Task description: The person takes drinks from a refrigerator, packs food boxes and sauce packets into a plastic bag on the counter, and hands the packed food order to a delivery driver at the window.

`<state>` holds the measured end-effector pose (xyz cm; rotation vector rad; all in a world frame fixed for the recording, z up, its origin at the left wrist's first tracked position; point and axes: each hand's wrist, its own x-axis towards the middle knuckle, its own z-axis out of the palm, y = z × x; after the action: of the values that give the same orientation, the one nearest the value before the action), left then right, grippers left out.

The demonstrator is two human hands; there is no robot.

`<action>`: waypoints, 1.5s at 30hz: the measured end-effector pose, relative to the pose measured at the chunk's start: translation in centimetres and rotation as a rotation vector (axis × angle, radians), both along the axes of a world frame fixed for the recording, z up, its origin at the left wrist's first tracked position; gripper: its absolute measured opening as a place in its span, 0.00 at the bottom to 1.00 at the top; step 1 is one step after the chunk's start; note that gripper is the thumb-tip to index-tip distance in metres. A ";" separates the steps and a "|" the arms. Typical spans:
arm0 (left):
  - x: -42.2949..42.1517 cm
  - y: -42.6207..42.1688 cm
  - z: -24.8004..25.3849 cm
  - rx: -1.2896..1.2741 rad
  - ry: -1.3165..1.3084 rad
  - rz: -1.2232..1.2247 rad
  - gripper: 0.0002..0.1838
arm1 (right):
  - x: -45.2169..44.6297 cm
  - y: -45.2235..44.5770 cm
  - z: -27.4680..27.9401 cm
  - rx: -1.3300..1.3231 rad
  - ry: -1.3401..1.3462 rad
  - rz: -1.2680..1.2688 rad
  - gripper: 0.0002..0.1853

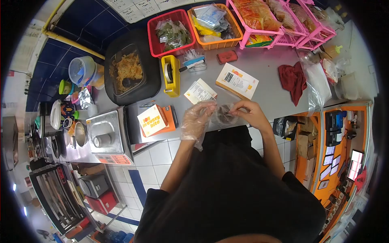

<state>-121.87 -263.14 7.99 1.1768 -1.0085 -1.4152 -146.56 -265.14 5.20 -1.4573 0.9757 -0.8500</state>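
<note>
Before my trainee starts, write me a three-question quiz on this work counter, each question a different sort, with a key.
1. Which wears a clear plastic glove beside the see-through plastic item: the left hand or the right hand?
2. True or false: in the picture, the red plastic basket stands to the right of the orange plastic basket.
3. Which lies farthest right in the picture?
A) the yellow tape dispenser
B) the crumpled dark-red cloth
C) the small red rectangular pad

Key: 1. The left hand. 2. False; it stands to the left. 3. B.
</note>
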 end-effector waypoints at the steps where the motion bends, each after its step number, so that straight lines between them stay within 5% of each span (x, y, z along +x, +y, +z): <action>1: -0.5 0.0 -0.4 -0.001 -0.002 -0.002 0.11 | 0.4 0.0 0.4 0.045 -0.069 0.034 0.17; 6: -3.2 -0.7 -0.9 0.043 0.130 0.041 0.11 | 2.3 -0.8 2.6 0.190 -0.075 0.065 0.25; 8: -3.7 -0.7 -3.9 0.001 0.098 0.045 0.11 | 2.6 -1.2 2.7 0.224 -0.046 0.073 0.19; 13: -2.7 -0.7 -1.8 0.088 0.066 -0.110 0.12 | 2.8 -0.9 0.8 0.138 -0.016 -0.047 0.14; 14: -2.9 -0.5 -2.1 -0.132 -0.059 -0.113 0.12 | 3.0 -0.9 0.5 0.130 -0.049 -0.118 0.12; 17: -1.6 0.0 -0.3 -0.150 -0.048 -0.164 0.12 | 3.0 -0.8 -0.1 0.208 -0.126 -0.082 0.10; 23: -3.3 -0.8 -5.2 -0.007 0.078 -0.121 0.11 | 2.2 -1.3 0.3 0.242 -0.043 -0.035 0.07; 25: -4.0 -0.7 -5.4 -0.041 -0.032 0.070 0.12 | 2.0 -1.4 0.7 0.227 -0.007 -0.006 0.07; 28: -4.2 -1.1 -4.9 0.041 -0.357 0.031 0.12 | 2.1 -1.5 1.2 0.185 0.048 0.083 0.07; 35: -4.2 -1.7 -1.8 0.112 -0.490 -0.092 0.15 | 2.1 -1.6 -0.6 0.097 0.046 -0.001 0.06; 38: -3.5 -1.3 0.4 -0.018 -0.454 -0.239 0.17 | 1.4 -1.9 -1.8 0.121 0.032 -0.026 0.06; 45: -4.8 -1.1 -1.0 -0.159 -0.933 -0.193 0.15 | 1.9 -1.8 -0.3 0.257 0.045 0.050 0.06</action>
<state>-126.65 -264.20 6.97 1.6887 -1.8697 -0.8613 -144.66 -266.98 4.86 -1.2782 1.0373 -0.6325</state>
